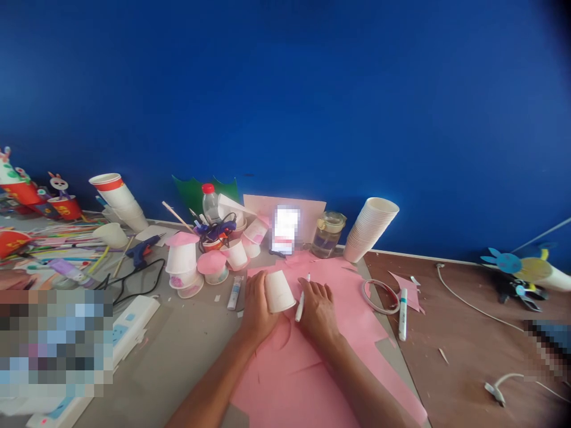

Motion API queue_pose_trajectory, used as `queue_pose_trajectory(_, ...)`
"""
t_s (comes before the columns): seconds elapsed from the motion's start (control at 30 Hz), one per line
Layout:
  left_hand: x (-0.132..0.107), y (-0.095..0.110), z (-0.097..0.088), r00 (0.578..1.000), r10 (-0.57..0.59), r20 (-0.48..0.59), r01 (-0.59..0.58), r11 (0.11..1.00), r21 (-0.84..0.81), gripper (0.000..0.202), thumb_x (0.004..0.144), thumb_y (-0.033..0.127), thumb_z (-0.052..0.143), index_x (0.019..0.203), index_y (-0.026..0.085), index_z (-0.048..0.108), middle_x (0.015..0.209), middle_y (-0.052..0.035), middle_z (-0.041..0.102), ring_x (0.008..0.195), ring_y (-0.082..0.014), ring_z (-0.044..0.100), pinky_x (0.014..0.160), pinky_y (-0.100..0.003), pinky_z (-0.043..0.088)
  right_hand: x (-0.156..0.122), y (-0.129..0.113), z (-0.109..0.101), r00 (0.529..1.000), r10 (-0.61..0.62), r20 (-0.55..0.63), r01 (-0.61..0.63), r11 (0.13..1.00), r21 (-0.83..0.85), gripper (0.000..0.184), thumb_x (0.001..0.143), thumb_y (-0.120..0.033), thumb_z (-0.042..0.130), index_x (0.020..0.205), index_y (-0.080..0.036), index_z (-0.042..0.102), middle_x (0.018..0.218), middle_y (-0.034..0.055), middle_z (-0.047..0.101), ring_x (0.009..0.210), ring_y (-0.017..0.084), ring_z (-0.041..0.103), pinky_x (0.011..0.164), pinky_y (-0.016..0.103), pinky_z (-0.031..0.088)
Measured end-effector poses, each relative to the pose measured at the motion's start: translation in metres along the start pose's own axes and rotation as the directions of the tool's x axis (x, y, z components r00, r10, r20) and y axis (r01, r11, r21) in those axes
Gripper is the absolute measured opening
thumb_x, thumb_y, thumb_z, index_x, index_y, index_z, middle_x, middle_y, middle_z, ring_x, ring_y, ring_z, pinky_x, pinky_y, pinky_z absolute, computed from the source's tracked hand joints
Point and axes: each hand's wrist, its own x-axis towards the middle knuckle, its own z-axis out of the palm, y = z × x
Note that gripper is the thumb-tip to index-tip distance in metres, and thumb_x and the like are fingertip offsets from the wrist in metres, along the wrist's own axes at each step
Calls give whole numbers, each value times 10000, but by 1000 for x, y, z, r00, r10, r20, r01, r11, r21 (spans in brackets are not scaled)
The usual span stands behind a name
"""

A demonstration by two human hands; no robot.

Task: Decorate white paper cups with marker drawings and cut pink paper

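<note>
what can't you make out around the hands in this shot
Head view:
- Inside of the paper cup held by the left hand: turned away from the camera.
- Pen tip in the right hand: too small to tell if it touches the pink paper.
- Screen by the wall: pixelated.
- Left foreground patch: pixelated.

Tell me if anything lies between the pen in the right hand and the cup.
Nothing visible does. The left hand holds the white cup on the pink paper, and the right hand holds the pen just beside it. Only a narrow gap over the pink paper shows between pen and cup.
</note>
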Motion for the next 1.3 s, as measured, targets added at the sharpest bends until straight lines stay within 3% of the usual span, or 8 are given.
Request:
queue_pose_trajectory(0.27,1,1,-1,1000,-11,3,11,1000,-5,621,765,149,581,1331,143,326,1191,-187,551,1120,-310,536,975,-517,439,-1,3,6,1000,-16,-26,17,999,27,459,688,-45,490,1134,-122,565,916,126,641,867,268,551,877,434,372)
queue_pose_trajectory(0.4,0,2,-2,1000,-23,10,23,1000,6,622,766,156,570,1337,139,322,1195,-194,551,1127,-317,536,982,-529,429,0,8,8,996,45,-73,-29,977,211,432,697,-35,449,1095,-154,568,857,93,649,782,243,577,777,403,430)
queue_pose_trajectory(0.5,0,1,-2,999,-18,31,18,1000,9,672,729,172,610,1335,132,322,1190,-197,555,1127,-325,534,988,-533,418,4,8,2,976,194,-98,-131,885,447,316,783,-127,450,1076,-181,556,812,54,645,668,202,570,685,362,453)
queue_pose_trajectory(0.6,-1,1,-2,998,-4,55,4,1000,-4,695,706,154,623,1329,124,318,1193,-196,543,1134,-321,519,989,-525,414,7,5,-7,920,368,-134,-209,751,626,268,861,-281,471,1096,-170,536,887,75,636,689,193,569,642,332,460)
queue_pose_trajectory(0.73,-2,4,-1,996,20,86,-18,1000,-23,714,683,152,632,1323,117,319,1184,-188,538,1134,-316,506,997,-521,403,8,3,-12,866,469,-173,-214,660,720,299,867,-358,491,1098,-173,529,1026,97,606,851,216,570,724,350,464)
queue_pose_trajectory(0.87,-4,7,0,992,43,117,-41,999,-19,750,657,180,666,1319,95,323,1192,-196,535,1142,-317,500,1022,-517,382,7,6,-7,847,515,-131,-238,588,773,319,857,-386,505,1103,-185,528,1022,79,598,853,210,565,714,345,465)
queue_pose_trajectory(1.1,-6,9,1,981,62,181,-62,998,-5,824,671,255,698,1354,121,257,1258,-206,505,1206,-332,466,1074,-572,290,8,9,-4,846,505,-172,-210,612,763,288,852,-373,509,1075,-194,539,1019,67,597,849,199,560,756,354,467)
queue_pose_trajectory(1.3,-7,11,-5,962,76,260,-72,997,-25,944,644,432,741,1380,129,232,1333,-229,456,1268,-356,419,1079,-562,289,8,9,-5,853,488,-184,-201,634,747,280,858,-355,499,1086,-195,530,1027,71,603,889,211,568,803,384,464)
